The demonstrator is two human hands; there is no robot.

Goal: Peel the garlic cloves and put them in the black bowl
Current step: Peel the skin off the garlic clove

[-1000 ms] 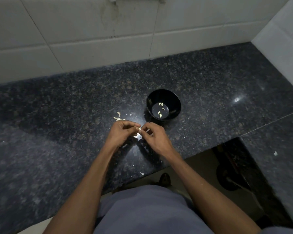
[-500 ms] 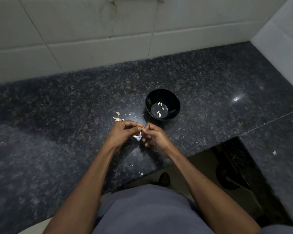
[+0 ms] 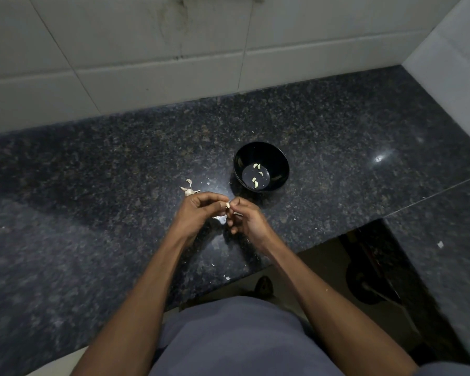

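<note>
Left hand (image 3: 198, 210): fingers pinching the small pale garlic clove (image 3: 227, 205).
Right hand (image 3: 246, 218): fingers apparently gripping it too.
Glossy round black bowl (image 3: 278, 161): sitting on the dark speckled stone surface (image 3: 350, 147), holding peeled cloves.

Both forearms reach forward and converge, the hands meeting fingertip to fingertip. The left hand (image 3: 198, 210) has its fingers curled, thumb and forefinger pinching a small pale piece. The right hand (image 3: 246, 218) pinches it too, fingers curled.
</note>
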